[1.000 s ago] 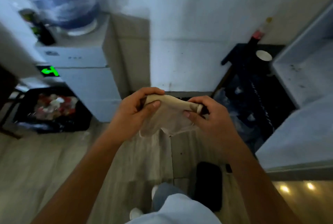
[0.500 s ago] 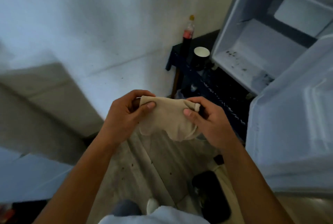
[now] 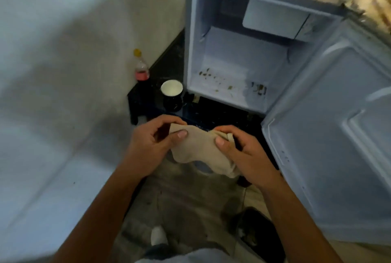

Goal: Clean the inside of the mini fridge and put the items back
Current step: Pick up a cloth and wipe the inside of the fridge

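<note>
A beige cloth (image 3: 197,149) is stretched between my left hand (image 3: 151,146) and my right hand (image 3: 245,154), each pinching one end, in front of the mini fridge (image 3: 243,55). The fridge stands open and holds no items; dark crumbs lie on its white floor (image 3: 230,87). Its door (image 3: 334,127) swings out to the right of my hands. A cola bottle (image 3: 141,70) with a yellow cap and a dark cup (image 3: 171,95) with a white inside stand left of the fridge on a dark low table (image 3: 148,101).
A white wall fills the left side. The floor below is grey wood planks. A black object (image 3: 260,235) lies on the floor near my foot, at lower right. A shiny patterned surface sits at the top right, above the fridge.
My view has swung right and up, from the water dispenser and bin to the open fridge. Both hands have kept hold of the cloth throughout.
</note>
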